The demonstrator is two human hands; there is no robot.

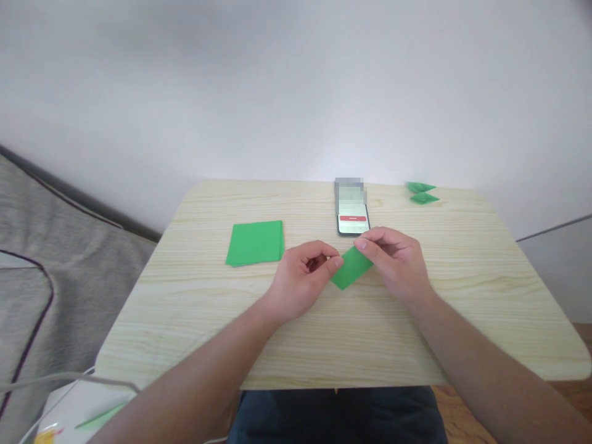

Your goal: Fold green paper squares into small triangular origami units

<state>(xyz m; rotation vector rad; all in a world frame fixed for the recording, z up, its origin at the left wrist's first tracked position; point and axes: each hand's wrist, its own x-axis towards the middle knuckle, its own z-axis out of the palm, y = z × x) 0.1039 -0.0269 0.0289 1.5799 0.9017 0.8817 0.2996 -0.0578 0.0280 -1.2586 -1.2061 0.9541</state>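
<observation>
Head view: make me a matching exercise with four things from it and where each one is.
Things
1. Green paper stack
2. Phone
3. Two folded green shapes
4. Green paper piece

Places
A. Pinched by the left hand and the right hand
B. Farthest right of the four
C. Left of both hands
D. Just beyond the hands

Pairs: 1-C, 2-D, 3-B, 4-A

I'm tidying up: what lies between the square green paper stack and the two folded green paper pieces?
A rectangular black-edged phone lies between them in the head view.
</observation>
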